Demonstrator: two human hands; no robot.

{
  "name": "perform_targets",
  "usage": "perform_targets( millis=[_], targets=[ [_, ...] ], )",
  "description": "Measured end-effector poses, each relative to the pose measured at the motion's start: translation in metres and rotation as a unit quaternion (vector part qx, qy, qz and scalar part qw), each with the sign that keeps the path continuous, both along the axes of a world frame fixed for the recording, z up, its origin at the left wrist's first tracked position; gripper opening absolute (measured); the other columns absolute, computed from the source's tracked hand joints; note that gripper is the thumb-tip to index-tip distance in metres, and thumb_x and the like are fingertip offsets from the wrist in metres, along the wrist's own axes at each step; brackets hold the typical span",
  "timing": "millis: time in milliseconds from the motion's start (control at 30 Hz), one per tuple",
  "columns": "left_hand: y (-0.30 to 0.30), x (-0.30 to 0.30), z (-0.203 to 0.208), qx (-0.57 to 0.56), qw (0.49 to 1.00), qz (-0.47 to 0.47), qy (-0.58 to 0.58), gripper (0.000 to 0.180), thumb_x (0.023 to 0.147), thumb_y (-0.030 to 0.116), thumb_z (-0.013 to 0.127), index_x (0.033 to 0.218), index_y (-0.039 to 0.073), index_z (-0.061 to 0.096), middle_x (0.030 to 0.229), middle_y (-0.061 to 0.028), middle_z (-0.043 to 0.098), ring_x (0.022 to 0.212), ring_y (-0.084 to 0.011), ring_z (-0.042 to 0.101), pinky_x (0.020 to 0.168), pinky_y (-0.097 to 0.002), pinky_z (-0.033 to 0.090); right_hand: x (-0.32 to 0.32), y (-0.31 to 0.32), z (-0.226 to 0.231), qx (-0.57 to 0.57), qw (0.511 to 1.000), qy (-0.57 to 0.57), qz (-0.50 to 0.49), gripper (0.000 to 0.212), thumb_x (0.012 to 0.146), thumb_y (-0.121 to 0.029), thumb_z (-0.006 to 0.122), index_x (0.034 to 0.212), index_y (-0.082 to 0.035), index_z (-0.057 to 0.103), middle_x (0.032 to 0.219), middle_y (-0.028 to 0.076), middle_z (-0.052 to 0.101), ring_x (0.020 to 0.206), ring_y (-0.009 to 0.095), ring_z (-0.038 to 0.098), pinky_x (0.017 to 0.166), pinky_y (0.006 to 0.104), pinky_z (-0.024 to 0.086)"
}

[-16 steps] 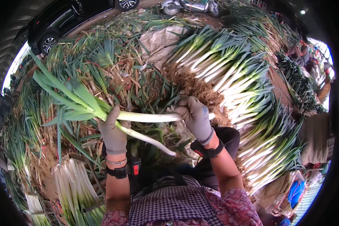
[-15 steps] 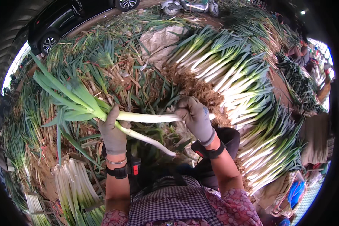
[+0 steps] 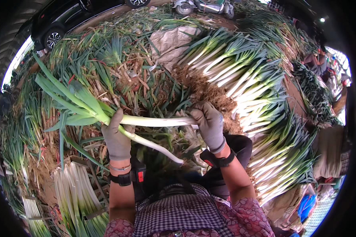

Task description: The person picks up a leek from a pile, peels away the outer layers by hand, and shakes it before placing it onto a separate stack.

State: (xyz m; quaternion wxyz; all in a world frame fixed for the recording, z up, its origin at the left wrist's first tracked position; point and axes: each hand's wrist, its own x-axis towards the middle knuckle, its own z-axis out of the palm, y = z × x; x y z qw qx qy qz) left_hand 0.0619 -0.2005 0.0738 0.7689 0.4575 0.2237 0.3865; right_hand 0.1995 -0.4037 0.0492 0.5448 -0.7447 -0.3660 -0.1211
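Two long green onions (image 3: 156, 121) lie side by side in my gloved left hand (image 3: 116, 138). That hand is closed round them where the white stalks meet the green leaves, and the leaves fan out to the left. My gloved right hand (image 3: 209, 125) has its fingers bent in a pinch on the upper stalk, near its right end. The fingers hide the stalk's tip. The lower onion's white stalk (image 3: 158, 148) curves down toward me, its end loose.
A long row of green onions (image 3: 241, 79) lies to the right, roots (image 3: 209, 89) facing inward. Bundled onions (image 3: 75, 189) stand at lower left. Leaf litter and a crumpled sack (image 3: 170, 43) lie ahead. Beyond are a black car (image 3: 67, 19) and a scooter (image 3: 203, 6).
My right hand has slid slightly to the right along the upper stalk. The left hand keeps its hold, nearly still.
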Motion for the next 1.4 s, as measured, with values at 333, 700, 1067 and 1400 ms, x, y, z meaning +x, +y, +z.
perform_targets(
  millis=[333,700,1067,1400],
  targets=[
    [-0.02,-0.001,-0.009,0.01,0.999,0.019,-0.027,0.012,0.087,0.01,0.064,0.09,0.0,0.057,0.071,-0.0055,0.056,0.048,-0.0135,0.052,0.044,-0.0269,0.042,-0.009,0.056,-0.011,-0.085,0.992,-0.09,-0.035,0.017,0.089,-0.026,0.063,0.085,-0.01,0.061,0.068,0.012,0.063,0.063,0.032,0.063,0.056,0.0421,0.047],
    [-0.023,-0.019,-0.001,0.2,0.977,-0.076,0.0,0.016,0.08,0.008,0.059,0.093,-0.001,0.054,0.079,-0.0122,0.059,0.056,-0.0144,0.052,0.056,-0.0251,0.043,0.019,0.055,-0.048,-0.043,0.902,0.401,0.154,0.032,0.095,-0.032,0.059,0.089,-0.003,0.069,0.059,0.004,0.059,0.052,0.017,0.057,0.054,0.032,0.047],
    [-0.007,-0.02,-0.006,0.178,0.984,-0.025,-0.005,0.013,0.088,0.011,0.057,0.091,-0.001,0.056,0.076,-0.0089,0.057,0.053,-0.0125,0.05,0.052,-0.0254,0.042,-0.015,0.008,-0.027,-0.07,0.976,0.053,0.198,0.028,0.073,-0.009,0.08,0.09,-0.004,0.059,0.084,0.007,0.061,0.08,0.02,0.062,0.07,0.0299,0.047],
    [0.002,-0.023,-0.008,0.128,0.992,0.011,-0.012,0.015,0.089,0.013,0.058,0.093,-0.001,0.055,0.078,-0.009,0.058,0.053,-0.0127,0.051,0.048,-0.0259,0.041,0.003,0.001,-0.017,0.188,0.89,0.389,0.143,0.022,0.092,-0.025,0.066,0.087,-0.007,0.055,0.068,-0.003,0.053,0.059,0.005,0.049,0.053,0.0197,0.039]
  ],
)
